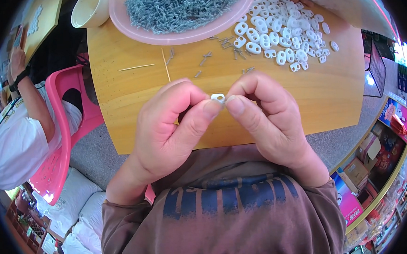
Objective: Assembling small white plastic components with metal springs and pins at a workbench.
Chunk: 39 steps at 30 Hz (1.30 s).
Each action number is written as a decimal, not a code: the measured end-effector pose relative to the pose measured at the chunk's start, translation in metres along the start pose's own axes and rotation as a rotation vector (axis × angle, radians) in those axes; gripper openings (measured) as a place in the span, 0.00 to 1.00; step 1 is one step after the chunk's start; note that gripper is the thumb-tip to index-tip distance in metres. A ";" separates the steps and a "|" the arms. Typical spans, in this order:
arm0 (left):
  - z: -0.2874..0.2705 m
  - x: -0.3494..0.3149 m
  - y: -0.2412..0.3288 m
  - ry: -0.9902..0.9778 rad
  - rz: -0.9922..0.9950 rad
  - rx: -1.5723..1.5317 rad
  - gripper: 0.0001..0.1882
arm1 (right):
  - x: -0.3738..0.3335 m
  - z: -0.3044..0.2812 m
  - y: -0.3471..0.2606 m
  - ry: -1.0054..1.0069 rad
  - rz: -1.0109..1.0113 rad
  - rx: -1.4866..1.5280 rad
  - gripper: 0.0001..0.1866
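Over the near part of the table, my left hand (170,124) pinches a small white plastic cord-lock piece (218,97) between thumb and forefinger. A hole shows in the piece's upper face. My right hand (270,118) meets it from the right, thumb and forefinger closed at its right end; what lies between those fingertips is hidden. Just beyond the hands lie several loose metal springs (206,58). A pink basin (161,39) heaped with springs (182,9) stands at the far side. To its right spreads a pile of white oval cord-lock pieces (265,40) with holes.
Two thin wooden sticks (137,67) lie on the wooden table (118,104) at left. A cream bowl (89,10) stands by the basin. Past the table's left edge are a pink chair (61,117) and a seated person (22,133). Boxes fill a shelf (369,168) at lower right.
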<state>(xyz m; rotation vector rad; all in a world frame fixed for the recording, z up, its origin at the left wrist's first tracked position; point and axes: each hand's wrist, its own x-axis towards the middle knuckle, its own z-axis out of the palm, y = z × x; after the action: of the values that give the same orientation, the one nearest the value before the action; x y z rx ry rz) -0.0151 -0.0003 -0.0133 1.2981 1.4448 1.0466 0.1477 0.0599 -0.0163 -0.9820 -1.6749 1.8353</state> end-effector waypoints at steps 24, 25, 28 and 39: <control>0.005 -0.002 0.001 -0.003 0.130 0.048 0.06 | -0.001 0.003 0.002 0.019 -0.094 -0.027 0.05; 0.005 -0.003 0.000 -0.003 0.130 0.048 0.06 | 0.000 0.003 0.003 0.008 -0.056 0.036 0.04; 0.005 -0.003 -0.002 0.018 0.057 -0.075 0.06 | 0.001 0.005 0.004 0.013 -0.045 0.081 0.06; 0.005 -0.004 0.004 0.012 -0.131 -0.318 0.06 | -0.001 -0.003 -0.006 -0.019 0.012 -0.070 0.14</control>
<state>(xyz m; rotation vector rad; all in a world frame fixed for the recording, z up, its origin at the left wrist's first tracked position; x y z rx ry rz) -0.0087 -0.0037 -0.0103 0.9589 1.2913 1.1440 0.1497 0.0624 -0.0101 -1.0082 -1.7584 1.8099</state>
